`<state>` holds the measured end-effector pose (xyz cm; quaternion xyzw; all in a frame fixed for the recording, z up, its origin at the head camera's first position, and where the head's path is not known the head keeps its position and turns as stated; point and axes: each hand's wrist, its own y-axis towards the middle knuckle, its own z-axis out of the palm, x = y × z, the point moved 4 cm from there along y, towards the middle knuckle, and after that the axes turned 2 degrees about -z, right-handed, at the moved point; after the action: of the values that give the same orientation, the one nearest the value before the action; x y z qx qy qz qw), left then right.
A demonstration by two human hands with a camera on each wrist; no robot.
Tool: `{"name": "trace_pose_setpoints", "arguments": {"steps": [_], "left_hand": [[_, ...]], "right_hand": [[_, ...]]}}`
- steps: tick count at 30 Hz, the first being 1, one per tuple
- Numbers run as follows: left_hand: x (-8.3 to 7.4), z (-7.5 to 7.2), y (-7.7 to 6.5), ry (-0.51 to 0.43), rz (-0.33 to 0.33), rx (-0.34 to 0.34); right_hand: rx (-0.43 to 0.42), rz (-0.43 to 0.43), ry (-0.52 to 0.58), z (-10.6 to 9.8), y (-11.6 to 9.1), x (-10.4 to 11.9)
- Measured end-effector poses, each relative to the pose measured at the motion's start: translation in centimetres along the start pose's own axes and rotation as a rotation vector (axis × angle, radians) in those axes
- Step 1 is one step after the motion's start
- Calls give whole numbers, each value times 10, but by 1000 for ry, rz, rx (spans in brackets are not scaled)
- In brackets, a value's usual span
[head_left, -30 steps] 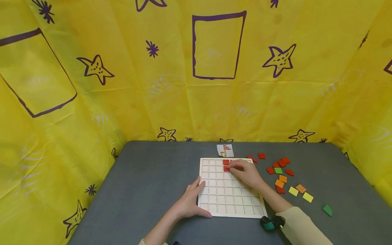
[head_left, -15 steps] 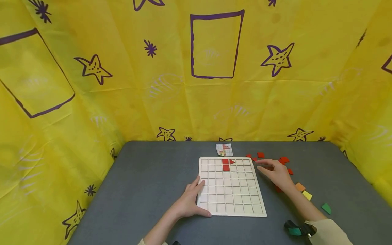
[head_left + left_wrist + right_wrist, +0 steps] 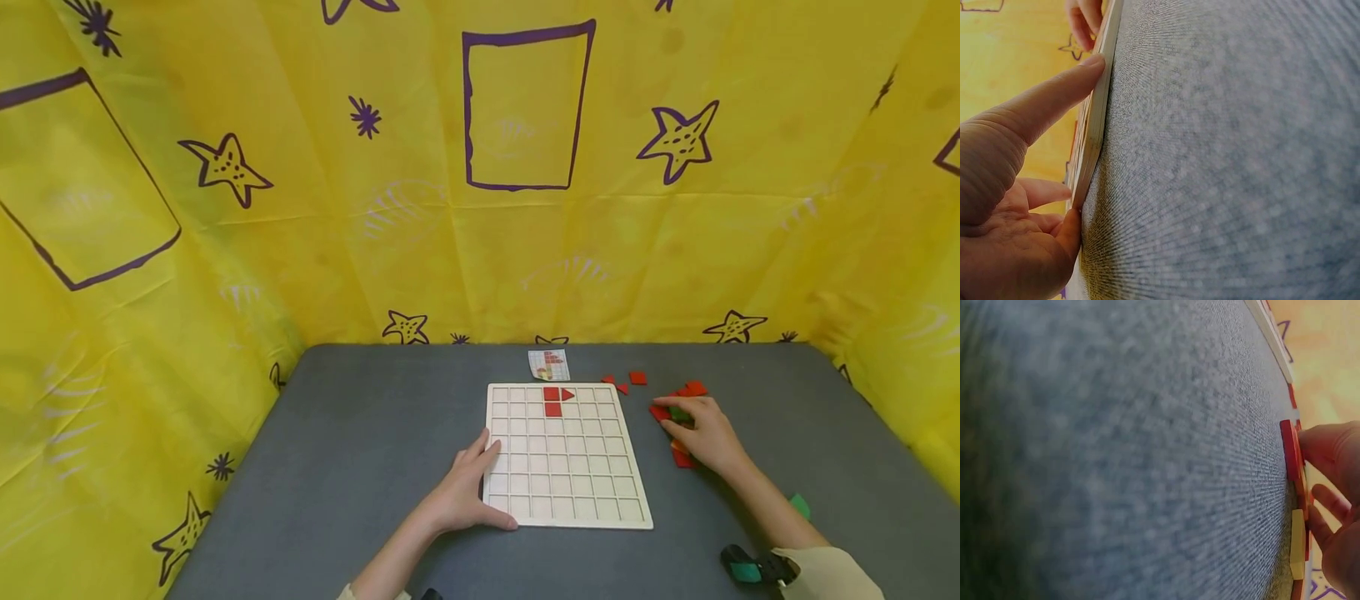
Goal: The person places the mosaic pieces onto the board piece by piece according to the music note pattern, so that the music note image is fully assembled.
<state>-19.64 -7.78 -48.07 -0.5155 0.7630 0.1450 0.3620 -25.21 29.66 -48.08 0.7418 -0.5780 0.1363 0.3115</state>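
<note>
My left hand (image 3: 467,496) rests at the near left corner of a white gridded board (image 3: 600,467). Its thumb lies along the front edge and its fingers along the left side, as the left wrist view also shows. Near the board's far edge sit two red square tiles (image 3: 552,409) and a red triangle tile (image 3: 567,395). Right of the board, my right hand (image 3: 708,433) has thumb and index finger at opposite edges of another red square tile (image 3: 659,413). A green tile (image 3: 678,414) is partly hidden under that hand.
A small printed card (image 3: 549,365) lies behind the board. Loose red tiles (image 3: 637,377) are scattered to the right, with a green quarter-round tile (image 3: 800,505) beside the right forearm. A yellow tile (image 3: 1298,544) shows in the right wrist view. Yellow cloth (image 3: 300,267) hangs behind the table.
My right hand has left the red triangle tile on the board and moved right to the loose tiles, reaching a red square. The left hand has stayed at the board's corner.
</note>
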Motion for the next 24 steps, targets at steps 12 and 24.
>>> {"name": "trace_pose_setpoints", "arguments": {"steps": [12, 24], "left_hand": [[1, 0, 1, 2, 5, -5], [2, 1, 1, 2, 4, -6]], "right_hand": [[-25, -28, -26, 4, 2, 1], [-13, 29, 26, 7, 6, 4]]}}
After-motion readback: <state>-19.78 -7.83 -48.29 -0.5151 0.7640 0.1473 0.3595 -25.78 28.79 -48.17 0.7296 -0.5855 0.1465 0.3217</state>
